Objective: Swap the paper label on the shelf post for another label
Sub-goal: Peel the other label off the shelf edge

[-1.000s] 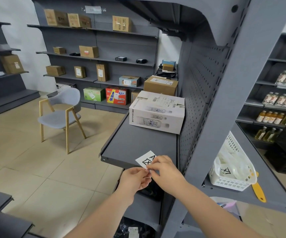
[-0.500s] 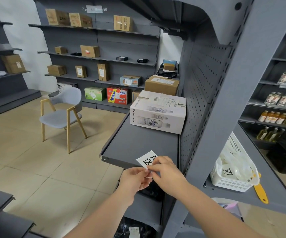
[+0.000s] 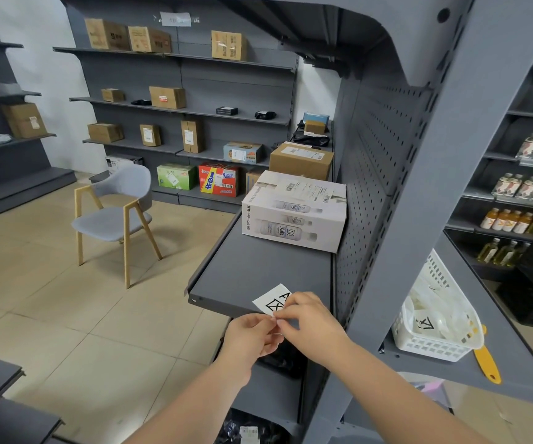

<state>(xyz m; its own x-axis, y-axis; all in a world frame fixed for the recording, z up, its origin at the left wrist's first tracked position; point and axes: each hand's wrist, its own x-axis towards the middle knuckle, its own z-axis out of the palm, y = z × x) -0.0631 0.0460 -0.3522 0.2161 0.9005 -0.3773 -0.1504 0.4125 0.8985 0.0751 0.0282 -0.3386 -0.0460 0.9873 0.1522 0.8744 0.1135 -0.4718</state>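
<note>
A small white paper label [image 3: 272, 301] with black print is held in front of the grey shelf's front edge, low in the middle of the view. My left hand [image 3: 252, 336] pinches its lower edge from below. My right hand [image 3: 306, 318] pinches the same edge from the right, its fingers covering part of the print. The grey shelf post [image 3: 431, 174] rises slanted just right of my hands, and no label shows on its visible face. Another printed label [image 3: 424, 323] lies in a white basket [image 3: 431, 347] on the shelf beyond the post.
A white carton [image 3: 294, 211] and a brown box [image 3: 300, 161] sit on the grey shelf [image 3: 258, 270] behind my hands. A yellow tool handle [image 3: 487, 363] sticks out by the basket. A grey chair [image 3: 114, 216] stands on the tiled floor at left. Bottles line shelves at far right.
Both hands keep hold of the label at the same spot, with only slight finger shifts along its edge. The view has drifted a little.
</note>
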